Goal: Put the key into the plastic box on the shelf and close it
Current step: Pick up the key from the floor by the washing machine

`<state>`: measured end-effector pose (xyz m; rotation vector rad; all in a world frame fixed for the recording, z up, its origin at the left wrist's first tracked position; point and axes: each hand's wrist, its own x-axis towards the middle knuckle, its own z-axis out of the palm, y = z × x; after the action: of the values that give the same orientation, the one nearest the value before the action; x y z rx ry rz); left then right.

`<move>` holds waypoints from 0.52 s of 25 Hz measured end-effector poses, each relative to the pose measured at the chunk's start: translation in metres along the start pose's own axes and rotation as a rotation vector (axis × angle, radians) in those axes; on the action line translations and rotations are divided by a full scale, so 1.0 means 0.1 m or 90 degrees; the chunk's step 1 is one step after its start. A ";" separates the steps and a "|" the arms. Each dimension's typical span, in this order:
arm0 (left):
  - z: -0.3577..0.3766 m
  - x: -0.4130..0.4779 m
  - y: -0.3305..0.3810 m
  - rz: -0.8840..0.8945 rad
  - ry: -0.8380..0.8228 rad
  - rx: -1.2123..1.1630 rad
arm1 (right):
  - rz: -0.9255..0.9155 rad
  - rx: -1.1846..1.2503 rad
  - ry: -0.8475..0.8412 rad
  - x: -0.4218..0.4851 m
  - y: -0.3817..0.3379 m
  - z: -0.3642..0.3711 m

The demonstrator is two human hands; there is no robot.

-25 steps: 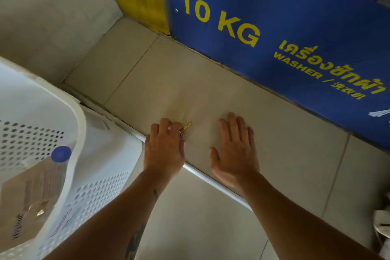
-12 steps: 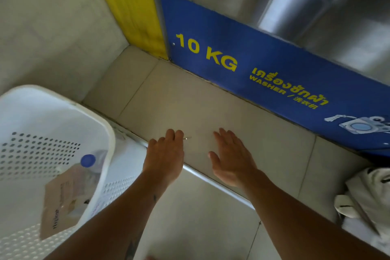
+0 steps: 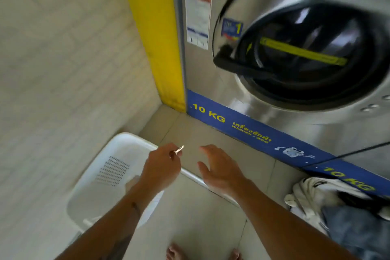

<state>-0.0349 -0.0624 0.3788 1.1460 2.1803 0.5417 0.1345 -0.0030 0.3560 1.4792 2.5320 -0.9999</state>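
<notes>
Bare toes [image 3: 175, 252] show at the bottom edge on pale floor tile, below both outstretched forearms. The left hand [image 3: 161, 168] is curled closed, its fingertips pinching a small metal key [image 3: 179, 150] whose blade pokes out up and to the right of the knuckles, clear of the floor. The right hand [image 3: 221, 170] hovers just beside it to the right, palm down, fingers spread and slightly bent, holding nothing. Under and to the left of the left hand stands a white perforated laundry basket [image 3: 109, 167], its rim reaching up beside the wrist. Well to the right of the right forearm lies a heap of white and blue clothes [image 3: 329, 207]. Beyond both hands a raised tiled step [image 3: 232, 148] runs diagonally, edged with a metal strip. Farther still rises a steel washing machine [image 3: 263, 95] with a blue band marked "10 KG", a round dark door above and a yellow panel [image 3: 156, 38] to the left of it.
</notes>
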 end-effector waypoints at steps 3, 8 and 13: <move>-0.63 -0.49 0.30 -0.019 0.025 -0.071 | -0.030 -0.007 0.000 -0.43 -0.46 -0.47; -1.32 -1.49 0.61 -0.048 0.105 -0.150 | -0.102 -0.014 -0.012 -1.15 -0.98 -1.01; -1.67 -2.78 0.70 -0.081 0.188 -0.145 | -0.219 -0.042 -0.030 -1.99 -1.43 -1.22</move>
<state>0.0147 -0.2692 0.6335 0.8428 2.3442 0.9246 0.1624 -0.1366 0.5932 1.0096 2.8134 -0.9596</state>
